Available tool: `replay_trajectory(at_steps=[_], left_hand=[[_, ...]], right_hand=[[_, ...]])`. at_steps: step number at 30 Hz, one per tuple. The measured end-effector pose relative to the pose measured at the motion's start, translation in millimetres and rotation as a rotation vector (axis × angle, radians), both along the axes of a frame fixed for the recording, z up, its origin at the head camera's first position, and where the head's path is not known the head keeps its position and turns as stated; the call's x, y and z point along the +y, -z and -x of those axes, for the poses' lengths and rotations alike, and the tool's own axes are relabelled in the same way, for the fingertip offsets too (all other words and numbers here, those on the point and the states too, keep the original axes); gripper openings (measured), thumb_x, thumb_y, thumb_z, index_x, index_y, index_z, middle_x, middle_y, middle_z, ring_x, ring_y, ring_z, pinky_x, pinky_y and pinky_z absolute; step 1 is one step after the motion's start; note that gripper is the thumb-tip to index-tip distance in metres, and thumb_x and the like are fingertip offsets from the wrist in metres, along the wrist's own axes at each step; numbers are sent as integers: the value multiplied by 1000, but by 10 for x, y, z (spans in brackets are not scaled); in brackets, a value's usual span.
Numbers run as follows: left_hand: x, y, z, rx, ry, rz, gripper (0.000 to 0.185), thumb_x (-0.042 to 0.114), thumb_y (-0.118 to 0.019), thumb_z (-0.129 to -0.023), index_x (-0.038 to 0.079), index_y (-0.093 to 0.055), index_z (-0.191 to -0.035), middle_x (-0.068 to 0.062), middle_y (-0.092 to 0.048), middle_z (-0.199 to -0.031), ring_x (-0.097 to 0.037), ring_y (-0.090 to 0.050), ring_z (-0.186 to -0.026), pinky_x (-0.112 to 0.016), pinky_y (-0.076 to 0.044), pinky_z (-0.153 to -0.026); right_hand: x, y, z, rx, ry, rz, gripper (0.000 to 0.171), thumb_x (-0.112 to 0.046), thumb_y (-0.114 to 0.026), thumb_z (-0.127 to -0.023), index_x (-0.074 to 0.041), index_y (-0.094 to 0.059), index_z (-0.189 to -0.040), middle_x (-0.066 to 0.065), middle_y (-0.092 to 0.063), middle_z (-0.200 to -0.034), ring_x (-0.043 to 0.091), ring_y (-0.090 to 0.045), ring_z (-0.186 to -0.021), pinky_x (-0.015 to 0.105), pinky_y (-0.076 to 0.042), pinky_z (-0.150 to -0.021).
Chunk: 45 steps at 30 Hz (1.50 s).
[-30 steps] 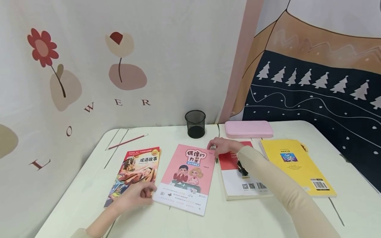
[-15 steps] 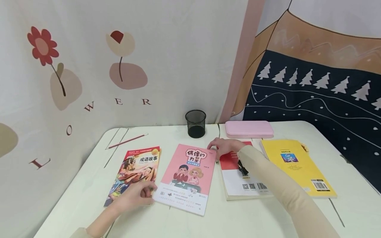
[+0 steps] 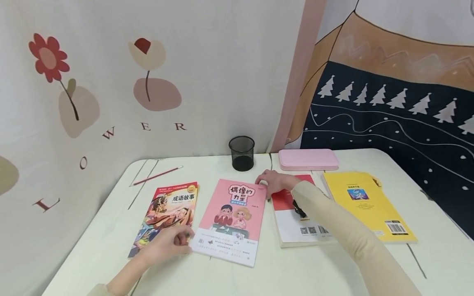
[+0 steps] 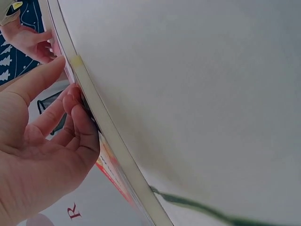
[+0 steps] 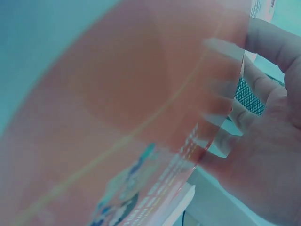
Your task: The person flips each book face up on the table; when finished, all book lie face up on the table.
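A pink book point(image 3: 231, 220) with two cartoon children on its cover lies slightly tilted on the table. My left hand point(image 3: 166, 243) is at its lower left corner, thumb and curled fingers against the edge, overlapping an illustrated storybook point(image 3: 163, 211). In the left wrist view, the left hand point(image 4: 42, 127) has its thumb tip and curled fingertips close to a book edge. My right hand point(image 3: 275, 183) pinches the pink book's upper right corner. Beneath that forearm lies a red-and-white book point(image 3: 292, 222). The right wrist view shows the right hand point(image 5: 268, 122) with bent fingers beside a blurred, glossy reddish cover point(image 5: 131, 89).
A yellow book point(image 3: 370, 209) lies at the right of the table point(image 3: 207, 283). Behind stand a black mesh pen cup point(image 3: 242, 154) and a flat pink pencil case point(image 3: 308, 159). A red pencil point(image 3: 157, 175) rests at the back left, before a printed curtain point(image 3: 207, 82).
The head view has shifted slightly. Both hands stay at the corners of the pink book, which has barely moved.
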<state>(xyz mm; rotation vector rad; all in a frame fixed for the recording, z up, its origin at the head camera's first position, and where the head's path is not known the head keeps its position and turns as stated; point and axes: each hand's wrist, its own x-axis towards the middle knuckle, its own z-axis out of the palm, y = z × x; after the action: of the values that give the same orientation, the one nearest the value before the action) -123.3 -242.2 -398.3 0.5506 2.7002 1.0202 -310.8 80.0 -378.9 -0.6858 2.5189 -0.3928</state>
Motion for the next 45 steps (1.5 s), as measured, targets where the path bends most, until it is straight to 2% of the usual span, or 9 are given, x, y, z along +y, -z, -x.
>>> replay_trajectory(at_steps=[8, 14, 16, 20, 26, 29, 33, 45], left_hand=[[11, -4, -68, -41, 23, -18, 27, 17, -71, -73, 7, -59, -94, 4, -50, -70, -7, -44, -60, -21, -40, -52], [50, -15, -129, -53, 39, -2, 29, 21, -71, -73, 8, -60, -96, 7, -50, -69, -5, -45, -59, -21, -40, -52], [60, -17, -141, -51, 40, -5, 30, 21, -71, -72, 8, -60, -96, 8, -50, -68, -5, -45, -59, -21, -40, -52], [83, -12, -145, -44, 32, -4, 31, 20, -72, -71, 6, -60, -96, 7, -50, -68, -5, -45, -58, -21, -41, -52], [118, 13, -149, -26, 1, 45, 35, 20, -73, -70, 6, -59, -99, 8, -48, -67, -5, -44, -57, -21, -39, -51], [145, 21, -150, 4, -10, 80, 36, 19, -73, -69, 5, -59, -99, 9, -47, -65, -4, -42, -55, -21, -38, -49], [179, 16, -154, 34, -27, 125, 35, 19, -74, -69, 6, -58, -98, 10, -45, -62, -2, -39, -53, -21, -35, -47], [236, -16, -189, -11, -68, 148, 35, 23, -74, -70, 10, -57, -97, 7, -45, -60, -5, -39, -52, -21, -32, -45]], right_hand=[[-63, 8, 53, 12, 5, 54, 41, -14, -71, -72, -20, -57, -110, 6, -41, -115, 24, -33, -107, 40, -37, -86], [-94, 16, 108, 23, 6, 77, 42, -13, -69, -73, -16, -55, -113, 8, -42, -113, 24, -36, -105, 41, -37, -88], [-82, 19, 122, 12, 33, 101, 42, -14, -69, -74, -15, -56, -114, 7, -45, -113, 23, -38, -103, 40, -38, -87], [-33, 33, 145, 13, 60, 190, 36, -14, -66, -78, -12, -58, -113, 5, -52, -108, 21, -45, -98, 37, -41, -84], [-25, 48, 142, 88, 50, 313, 25, -11, -60, -83, -7, -61, -108, 4, -59, -97, 18, -52, -88, 27, -46, -74], [-54, 41, 127, 87, 67, 290, 22, -13, -61, -83, -8, -63, -104, 3, -60, -91, 18, -52, -81, 25, -46, -69], [-97, 31, 108, 62, 99, 224, 21, -13, -62, -81, -10, -63, -102, 2, -58, -90, 17, -51, -80, 25, -46, -67], [-227, 40, 134, 123, 93, 153, 16, -8, -61, -81, -10, -64, -96, 2, -58, -86, 17, -51, -78, 25, -45, -68]])
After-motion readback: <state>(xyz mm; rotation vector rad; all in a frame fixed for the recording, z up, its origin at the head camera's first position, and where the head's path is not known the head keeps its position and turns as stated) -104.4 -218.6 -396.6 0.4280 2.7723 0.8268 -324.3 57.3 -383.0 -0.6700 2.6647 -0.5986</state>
